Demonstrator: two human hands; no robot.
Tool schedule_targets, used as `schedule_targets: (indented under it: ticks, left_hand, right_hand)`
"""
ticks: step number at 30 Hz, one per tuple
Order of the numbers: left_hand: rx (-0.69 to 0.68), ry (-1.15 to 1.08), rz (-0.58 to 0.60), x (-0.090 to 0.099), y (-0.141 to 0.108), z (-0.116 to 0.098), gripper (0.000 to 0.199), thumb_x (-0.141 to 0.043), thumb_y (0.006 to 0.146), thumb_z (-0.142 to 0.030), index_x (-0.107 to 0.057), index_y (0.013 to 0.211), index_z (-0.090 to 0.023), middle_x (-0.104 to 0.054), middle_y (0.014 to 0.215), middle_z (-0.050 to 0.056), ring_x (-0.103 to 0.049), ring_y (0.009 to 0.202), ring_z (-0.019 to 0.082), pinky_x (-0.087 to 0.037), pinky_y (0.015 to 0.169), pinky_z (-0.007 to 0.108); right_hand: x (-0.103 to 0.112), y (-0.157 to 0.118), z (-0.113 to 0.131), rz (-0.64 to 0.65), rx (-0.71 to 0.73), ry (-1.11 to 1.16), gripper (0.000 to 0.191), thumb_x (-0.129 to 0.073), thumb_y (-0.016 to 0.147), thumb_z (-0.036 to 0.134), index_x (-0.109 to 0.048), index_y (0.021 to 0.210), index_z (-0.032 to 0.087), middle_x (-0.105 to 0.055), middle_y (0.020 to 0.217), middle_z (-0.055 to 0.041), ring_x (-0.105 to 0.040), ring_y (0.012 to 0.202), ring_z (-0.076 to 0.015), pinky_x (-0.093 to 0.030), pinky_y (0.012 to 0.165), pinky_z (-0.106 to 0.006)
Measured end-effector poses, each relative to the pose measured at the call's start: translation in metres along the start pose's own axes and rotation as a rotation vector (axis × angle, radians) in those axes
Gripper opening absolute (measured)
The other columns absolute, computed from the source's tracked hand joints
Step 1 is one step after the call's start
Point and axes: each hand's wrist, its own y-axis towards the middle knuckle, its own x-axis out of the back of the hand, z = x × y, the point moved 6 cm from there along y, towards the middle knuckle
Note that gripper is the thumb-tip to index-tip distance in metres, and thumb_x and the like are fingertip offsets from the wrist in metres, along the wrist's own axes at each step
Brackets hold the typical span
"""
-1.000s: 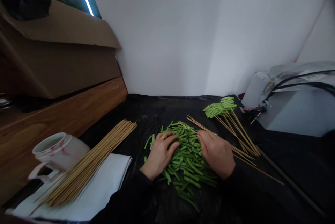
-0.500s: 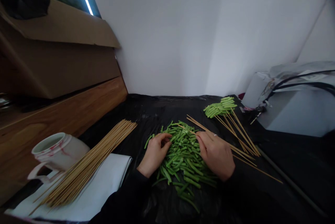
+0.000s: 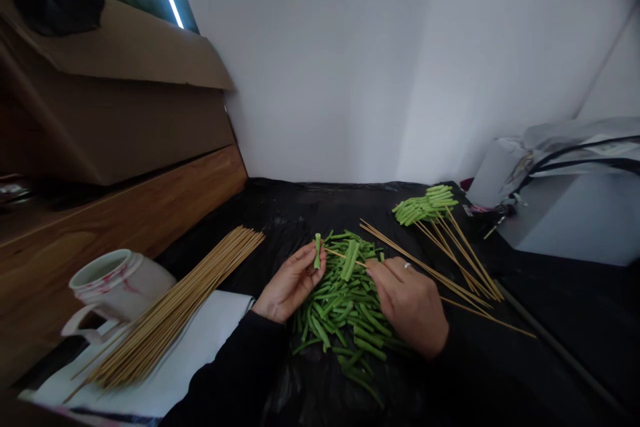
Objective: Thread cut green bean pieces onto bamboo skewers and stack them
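Note:
My right hand (image 3: 411, 304) grips a thin wooden skewer (image 3: 361, 263) that points left across the pile. Cut green bean pieces (image 3: 350, 260) are threaded side by side on it. Between the fingertips of my left hand (image 3: 289, 284) a single green bean piece (image 3: 317, 251) stands upright, close to the skewer's tip; whether the tip touches it I cannot tell. Beneath both hands lies a heap of cut green beans (image 3: 345, 314) on black plastic sheeting (image 3: 310, 197).
At left, a bundle of bare skewers (image 3: 175, 310) rests on a white folded sheet (image 3: 220, 320), beside a mug (image 3: 117, 287). Filled bean skewers (image 3: 425, 206) lie back right, with several loose skewers (image 3: 415, 257) nearer. A cardboard box (image 3: 120, 94) and a grey container (image 3: 575, 214) flank the sheeting.
My left hand has come up from the heap with one bean piece and now holds it at the skewer's tip. The threaded pieces on the skewer now show more clearly.

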Motion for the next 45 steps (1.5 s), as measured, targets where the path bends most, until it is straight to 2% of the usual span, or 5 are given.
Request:
schedule_targets:
  ticks: [8, 31, 38, 45]
  left_hand:
    - [0.035, 0.011, -0.008, 0.0041, 0.0012, 0.0016, 0.02, -0.068, 0.079, -0.012, -0.069, 0.098, -0.018, -0.067, 0.091, 0.003, -0.063, 0.074, 0.007, -0.051, 0.064, 0.017]
    - [0.017, 0.043, -0.049, 0.0028, 0.0, 0.0026, 0.019, -0.061, 0.084, -0.007, -0.069, 0.099, -0.013, -0.068, 0.086, 0.005, -0.064, 0.074, 0.01, -0.052, 0.065, 0.02]
    - [-0.006, 0.069, -0.029, 0.0042, 0.0019, 0.0031, 0.017, -0.065, 0.08, -0.006, -0.071, 0.096, -0.011, -0.069, 0.083, 0.005, -0.063, 0.069, 0.009, -0.052, 0.062, 0.018]
    - [-0.025, 0.116, 0.002, 0.0018, 0.0022, 0.0045, 0.016, -0.071, 0.075, -0.008, -0.073, 0.091, -0.01, -0.071, 0.087, 0.007, -0.064, 0.074, 0.01, -0.051, 0.065, 0.019]
  right_hand:
    - [0.0001, 0.0002, 0.004, 0.006, 0.021, -0.043, 0.024, -0.042, 0.093, 0.016, -0.065, 0.1, 0.017, -0.06, 0.074, -0.0034, -0.054, 0.074, -0.0164, -0.035, 0.065, -0.029]
    - [-0.0008, -0.0001, 0.0051, 0.02, 0.026, -0.064, 0.024, -0.043, 0.093, 0.015, -0.065, 0.102, 0.017, -0.059, 0.074, -0.0035, -0.052, 0.073, -0.0167, -0.034, 0.065, -0.029]
    - [-0.0005, -0.0013, 0.0049, 0.007, 0.03, -0.069, 0.027, -0.04, 0.093, 0.015, -0.065, 0.102, 0.017, -0.058, 0.073, -0.004, -0.051, 0.073, -0.0177, -0.034, 0.065, -0.03]
    - [-0.0024, -0.0034, 0.0075, 0.015, 0.028, -0.074, 0.026, -0.04, 0.092, 0.013, -0.065, 0.099, 0.016, -0.059, 0.075, -0.0047, -0.052, 0.072, -0.0176, -0.033, 0.066, -0.03]
